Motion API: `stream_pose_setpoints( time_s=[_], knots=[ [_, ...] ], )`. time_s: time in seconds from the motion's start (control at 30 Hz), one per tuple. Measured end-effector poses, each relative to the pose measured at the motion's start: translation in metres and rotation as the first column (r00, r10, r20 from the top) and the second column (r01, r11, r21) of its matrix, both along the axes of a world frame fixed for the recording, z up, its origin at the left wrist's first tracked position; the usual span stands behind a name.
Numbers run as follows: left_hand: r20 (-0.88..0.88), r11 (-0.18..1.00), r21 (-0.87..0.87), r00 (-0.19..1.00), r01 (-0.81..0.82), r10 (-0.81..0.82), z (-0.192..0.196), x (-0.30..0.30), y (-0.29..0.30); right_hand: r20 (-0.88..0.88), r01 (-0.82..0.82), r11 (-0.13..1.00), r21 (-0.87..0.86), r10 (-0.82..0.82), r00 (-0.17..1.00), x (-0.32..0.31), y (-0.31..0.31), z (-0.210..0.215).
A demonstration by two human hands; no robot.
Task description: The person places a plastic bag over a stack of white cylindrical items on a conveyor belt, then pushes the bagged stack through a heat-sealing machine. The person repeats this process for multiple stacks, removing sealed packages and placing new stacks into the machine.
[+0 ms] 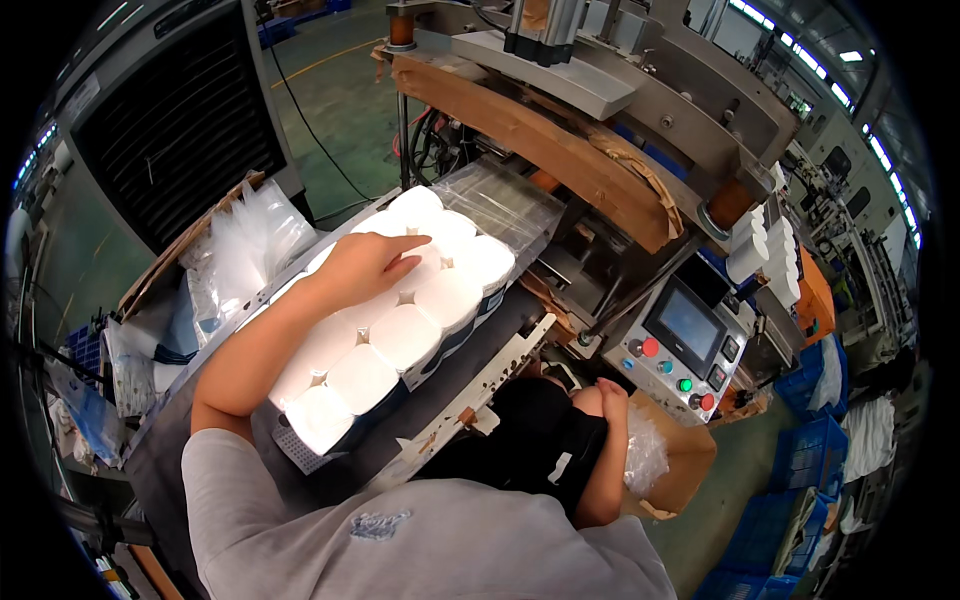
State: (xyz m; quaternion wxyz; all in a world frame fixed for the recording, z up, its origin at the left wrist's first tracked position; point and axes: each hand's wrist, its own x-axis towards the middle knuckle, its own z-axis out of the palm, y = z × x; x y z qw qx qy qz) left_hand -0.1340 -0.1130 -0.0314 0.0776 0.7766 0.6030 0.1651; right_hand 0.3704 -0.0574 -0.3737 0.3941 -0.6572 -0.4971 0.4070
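While the right hand (610,397) lies by the person's knee, well apart from the rolls (402,336), its fingers are too folded from view to tell whether they close on anything. The left hand (362,265) is the nearer one: it lies palm down over the far half of the block, index finger stretched out and thumb apart, gripping nothing that shows. The white rolls stand packed in rows on the dark counter (497,336), directly beneath those fingers, and the block's long axis runs from lower left to upper right, toward the machine (540,125). The left forearm hides part of the near left side, and the remaining left fingers are hard to make out. Beyond the block's far end, clear film (505,200) blurs what lies under it; the machine's top is cut off by the upper edge.
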Motion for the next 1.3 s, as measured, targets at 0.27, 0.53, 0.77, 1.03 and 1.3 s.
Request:
stream_pose_setpoints(
  time_s=[0.27,0.53,0.77,1.03,1.3],
  knots=[
    [-0.145,0.995,-0.076,0.987,0.065,-0.076,0.001,0.002,-0.002,0.029,0.02,0.999,-0.034,-0.019,0.999,-0.011,-0.004,0.016],
    [-0.14,0.988,-0.145,0.987,0.053,-0.073,0.013,0.011,0.002,0.071,0.051,0.997,-0.064,-0.047,0.996,-0.025,-0.01,0.048],
    [-0.13,0.978,-0.189,0.985,0.092,-0.117,0.016,0.01,0.007,0.087,0.021,0.999,-0.039,-0.018,0.996,-0.027,-0.01,0.054],
    [-0.072,0.986,-0.128,0.991,0.105,-0.114,0.003,0.015,0.032,0.1,0.007,1.0,-0.026,-0.004,0.995,-0.026,-0.001,0.042],
    [-0.029,0.969,-0.15,0.979,0.195,-0.201,-0.005,0.013,0.04,0.162,-0.029,0.999,0.016,0.026,0.986,-0.015,-0.001,0.044]
  ],
)
